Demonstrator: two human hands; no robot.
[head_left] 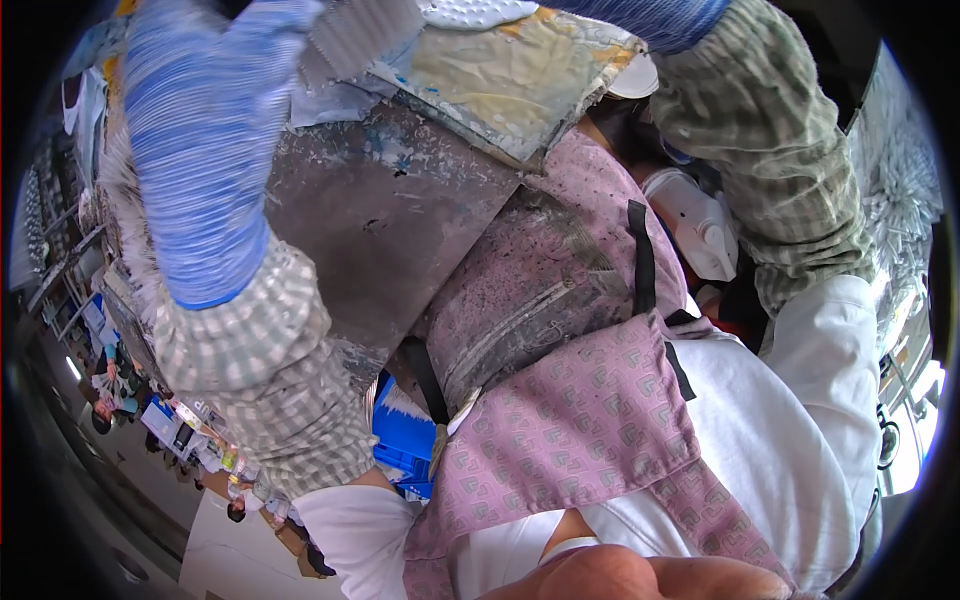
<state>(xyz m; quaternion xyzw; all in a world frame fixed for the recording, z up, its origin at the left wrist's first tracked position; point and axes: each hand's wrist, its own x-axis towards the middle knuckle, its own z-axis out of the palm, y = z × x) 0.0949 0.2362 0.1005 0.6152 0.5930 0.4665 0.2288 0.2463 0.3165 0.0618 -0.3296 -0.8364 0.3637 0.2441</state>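
My left hand [205, 150], in a blue-and-white knitted glove, is at the upper left. Its fingertips are blurred or cut off by the top edge, so its grip cannot be made out. Right beside it is a grey ridged piece [362, 35]; whether the glove touches it is unclear. My right hand [655, 18], gloved alike, shows only its wrist end at the top edge, its fingers out of view. Between the hands lies a paint-stained yellowish cloth [510, 75] over a worn brown board [390, 210]. A white dimpled piece [480, 12] sits at the top edge.
A white plastic jug [692, 222] stands below, near my right forearm. Beneath my left arm is a blue crate [405, 435]. Bundles of clear, shiny strips [900, 210] are at the far right. Several people are in the background at lower left.
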